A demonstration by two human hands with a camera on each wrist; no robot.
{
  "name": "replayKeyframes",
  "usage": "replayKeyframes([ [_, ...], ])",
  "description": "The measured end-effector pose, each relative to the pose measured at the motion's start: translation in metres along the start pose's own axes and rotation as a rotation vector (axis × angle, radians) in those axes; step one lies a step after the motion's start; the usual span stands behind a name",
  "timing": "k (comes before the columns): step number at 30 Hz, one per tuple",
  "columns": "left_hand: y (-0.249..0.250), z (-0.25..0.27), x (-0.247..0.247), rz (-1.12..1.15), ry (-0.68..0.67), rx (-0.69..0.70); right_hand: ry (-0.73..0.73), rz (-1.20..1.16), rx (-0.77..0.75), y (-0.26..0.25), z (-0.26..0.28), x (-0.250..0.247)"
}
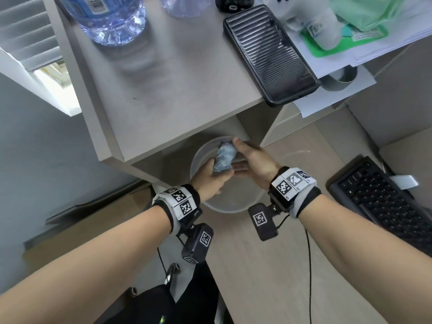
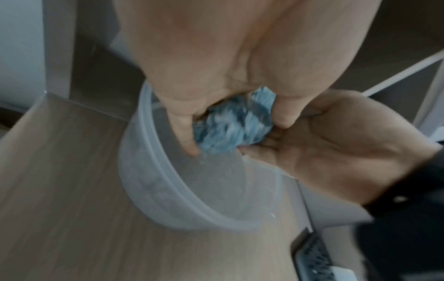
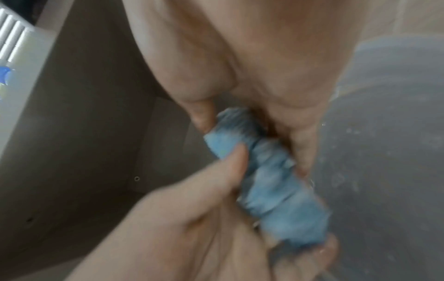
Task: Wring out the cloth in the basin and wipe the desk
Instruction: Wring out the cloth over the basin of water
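Note:
A wet blue cloth [image 1: 225,158], rolled into a thick twist, hangs over a clear plastic basin [image 1: 198,160] that stands on the floor under the desk. My left hand [image 1: 211,177] grips the near end of the cloth [image 2: 233,131] from below. My right hand [image 1: 247,157] grips its far end, fingers curled round the roll [image 3: 266,180]. The grey desk top [image 1: 177,78] lies above and behind the basin [image 2: 168,186]. Both wrist views are blurred.
On the desk stand a large water bottle [image 1: 109,17], a black phone [image 1: 271,54] at the right edge, and papers with a green bag [image 1: 364,17]. A black keyboard [image 1: 383,199] lies on the floor to the right. The desk edge overhangs the basin.

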State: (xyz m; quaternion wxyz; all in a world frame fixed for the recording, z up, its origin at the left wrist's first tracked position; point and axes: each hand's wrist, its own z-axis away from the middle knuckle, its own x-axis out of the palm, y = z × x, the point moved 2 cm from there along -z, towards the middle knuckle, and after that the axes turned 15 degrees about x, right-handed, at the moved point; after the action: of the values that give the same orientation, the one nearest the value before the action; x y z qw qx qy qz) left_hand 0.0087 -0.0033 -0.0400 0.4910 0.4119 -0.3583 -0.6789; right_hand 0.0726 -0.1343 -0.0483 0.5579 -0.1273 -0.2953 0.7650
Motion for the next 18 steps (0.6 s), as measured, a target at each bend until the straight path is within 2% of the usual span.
replayKeyframes([
  [2, 0.005, 0.006, 0.006, -0.011, -0.066, 0.016, 0.016, -0.081, 0.036, 0.008, 0.006, 0.007],
  [4, 0.015, 0.013, 0.018, 0.138, -0.057, -0.03, 0.101, -0.17, 0.002, 0.007, 0.015, 0.01],
  [8, 0.037, 0.021, 0.025, 0.42, 0.278, -0.257, 0.081, -0.231, -0.068, 0.0, 0.037, 0.013],
  [9, 0.04, 0.021, 0.026, 0.531, 0.308, -0.297, 0.068, -0.242, -0.078, -0.002, 0.043, 0.017],
  [12, 0.046, 0.023, 0.025, 0.73, 0.217, -0.326, 0.06, -0.172, -0.066, -0.003, 0.059, 0.027],
  [14, 0.04, 0.024, 0.016, 0.729, 0.153, -0.333, 0.061, -0.165, -0.094, -0.006, 0.07, 0.023],
  [17, 0.031, 0.032, 0.003, 0.729, 0.117, -0.344, 0.235, -0.185, -0.213, -0.011, 0.089, 0.002],
  [18, 0.029, 0.035, 0.002, 0.731, 0.087, -0.334, 0.2, -0.273, -0.221, -0.01, 0.092, -0.003],
])
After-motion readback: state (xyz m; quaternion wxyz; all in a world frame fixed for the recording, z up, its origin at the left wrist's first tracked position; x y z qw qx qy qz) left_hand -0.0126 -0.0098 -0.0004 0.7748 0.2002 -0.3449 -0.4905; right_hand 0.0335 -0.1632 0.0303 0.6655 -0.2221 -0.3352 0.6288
